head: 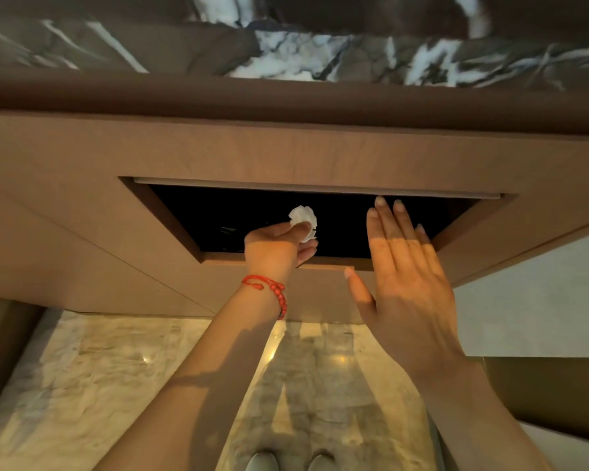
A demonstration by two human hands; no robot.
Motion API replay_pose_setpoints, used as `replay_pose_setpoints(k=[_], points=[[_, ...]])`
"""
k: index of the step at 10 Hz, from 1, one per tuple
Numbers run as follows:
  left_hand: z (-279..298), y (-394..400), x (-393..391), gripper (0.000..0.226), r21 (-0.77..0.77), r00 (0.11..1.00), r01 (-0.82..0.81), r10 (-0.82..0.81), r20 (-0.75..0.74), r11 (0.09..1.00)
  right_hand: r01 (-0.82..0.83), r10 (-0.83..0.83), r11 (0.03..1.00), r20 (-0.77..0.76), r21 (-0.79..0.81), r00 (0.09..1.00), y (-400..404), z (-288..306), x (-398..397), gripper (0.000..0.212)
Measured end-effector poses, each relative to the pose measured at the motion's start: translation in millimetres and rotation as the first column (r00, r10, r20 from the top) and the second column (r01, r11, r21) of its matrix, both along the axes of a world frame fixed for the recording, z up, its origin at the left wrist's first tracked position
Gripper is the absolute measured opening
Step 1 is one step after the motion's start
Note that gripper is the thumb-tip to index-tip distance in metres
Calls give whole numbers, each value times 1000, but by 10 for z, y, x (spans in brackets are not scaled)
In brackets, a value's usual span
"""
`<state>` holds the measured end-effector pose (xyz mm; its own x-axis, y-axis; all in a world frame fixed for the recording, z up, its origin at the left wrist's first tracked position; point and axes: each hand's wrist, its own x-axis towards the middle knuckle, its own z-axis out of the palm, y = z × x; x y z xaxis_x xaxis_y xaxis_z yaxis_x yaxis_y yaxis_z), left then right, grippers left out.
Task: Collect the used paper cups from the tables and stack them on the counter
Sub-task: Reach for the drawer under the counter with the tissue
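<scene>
Right hand flat-fingered beside dark cabinet opening, left hand pinching crumpled white tissue

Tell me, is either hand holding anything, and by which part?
The left hand pinches a crumpled white paper wad by its lower edge. The right hand holds nothing.

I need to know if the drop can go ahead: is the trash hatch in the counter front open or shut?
Open. The hatch shows a dark cavity; the right hand sits flat at it, and the left hand pinches a crumpled paper.
</scene>
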<state>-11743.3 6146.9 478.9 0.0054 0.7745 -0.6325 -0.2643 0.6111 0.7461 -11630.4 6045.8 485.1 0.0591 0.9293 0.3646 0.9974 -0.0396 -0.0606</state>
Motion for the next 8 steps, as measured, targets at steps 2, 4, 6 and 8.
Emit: replay_pose_setpoints(k=[2, 4, 6, 8], points=[[-12, -62, -26, 34, 48, 998, -26, 23, 64, 999, -6, 6, 1000, -23, -3, 1000, 0, 5, 8, 61], [40, -260, -136, 9, 106, 999, 50, -49, -12, 993, -17, 17, 1000, -20, -12, 1000, -45, -4, 14, 60], [190, -562, -263, 10, 219, 991, 131, -119, -68, 967, -12, 12, 997, 5, -76, 1000, -239, 10, -21, 60], [380, -859, -466, 20, 387, 894, 358, -192, -404, 850, 60, -76, 986, -99, -156, 992, -495, 266, -121, 60]])
